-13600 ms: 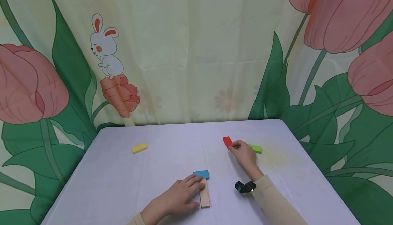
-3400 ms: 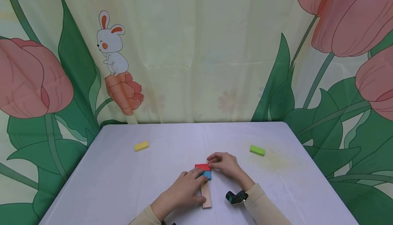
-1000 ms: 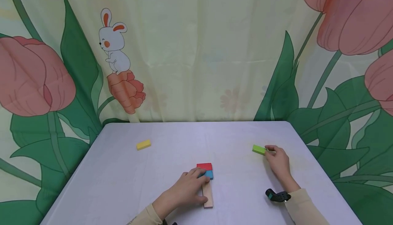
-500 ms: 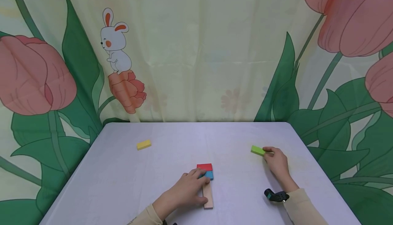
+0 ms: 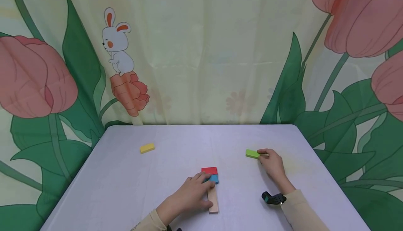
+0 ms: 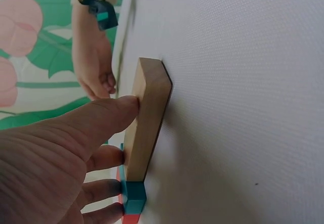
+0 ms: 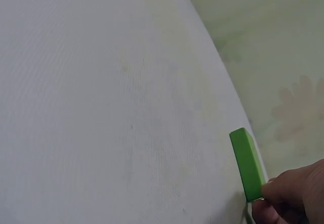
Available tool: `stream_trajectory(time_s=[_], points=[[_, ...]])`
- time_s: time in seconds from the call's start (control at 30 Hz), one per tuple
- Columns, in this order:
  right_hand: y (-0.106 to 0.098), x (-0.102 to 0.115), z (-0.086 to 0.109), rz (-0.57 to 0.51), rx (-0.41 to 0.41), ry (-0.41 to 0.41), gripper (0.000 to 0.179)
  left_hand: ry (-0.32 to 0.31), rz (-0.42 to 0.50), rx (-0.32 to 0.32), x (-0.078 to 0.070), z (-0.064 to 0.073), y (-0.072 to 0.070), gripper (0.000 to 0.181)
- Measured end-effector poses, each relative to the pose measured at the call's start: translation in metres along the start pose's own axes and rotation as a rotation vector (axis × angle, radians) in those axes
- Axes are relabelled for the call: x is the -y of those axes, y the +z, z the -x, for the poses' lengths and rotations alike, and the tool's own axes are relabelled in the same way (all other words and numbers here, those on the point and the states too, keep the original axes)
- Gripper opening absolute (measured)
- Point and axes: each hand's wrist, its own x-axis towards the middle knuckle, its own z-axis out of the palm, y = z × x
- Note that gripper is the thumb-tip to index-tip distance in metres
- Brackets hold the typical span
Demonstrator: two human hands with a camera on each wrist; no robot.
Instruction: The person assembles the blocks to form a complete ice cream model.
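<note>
In the head view, a plain wooden block point(image 5: 212, 201) lies lengthwise on the table, with a blue block point(image 5: 214, 179) across its far end and a red block point(image 5: 209, 170) behind the blue one. My left hand point(image 5: 189, 196) rests over this row. The left wrist view has its thumb point(image 6: 109, 116) on the plain block's upper face and the other fingers on the blue and red blocks. To the right, my right hand point(image 5: 273, 163) pinches one end of a green block point(image 5: 252, 153) between thumb and fingers. The right wrist view catches that green block point(image 7: 247, 163) near the table edge.
A yellow block point(image 5: 147, 148) lies alone at the far left of the white-covered table point(image 5: 176, 143). Behind the table's back edge hangs a curtain point(image 5: 220, 49) printed with tulips and a rabbit. A black wrist camera point(image 5: 273, 198) sits on the right wrist.
The red block went from the right side to behind the blue block. My right hand then took hold of the green block and has carried it left. My left hand stays on the row.
</note>
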Motion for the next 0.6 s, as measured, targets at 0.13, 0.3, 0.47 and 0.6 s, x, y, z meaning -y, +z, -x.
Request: stream_trajectory(time_s=[0.13,0.3,0.47,0.6], points=[[0.009,0.006,0.002,-0.019,0.008,-0.001,0.033,0.005,0.001,0.005,0.001,-0.001,0.001,0.056],[0.019,0.016,0.004,-0.048,0.009,-0.025,0.031,0.001,-0.002,0.004,0.000,0.000,0.000,0.056],[0.028,0.024,0.006,-0.069,0.014,-0.039,0.030,-0.003,-0.001,0.007,-0.001,-0.001,-0.001,0.055],[0.035,0.030,0.008,-0.088,0.020,-0.042,0.030,-0.006,0.003,0.013,-0.001,-0.001,-0.002,0.055]])
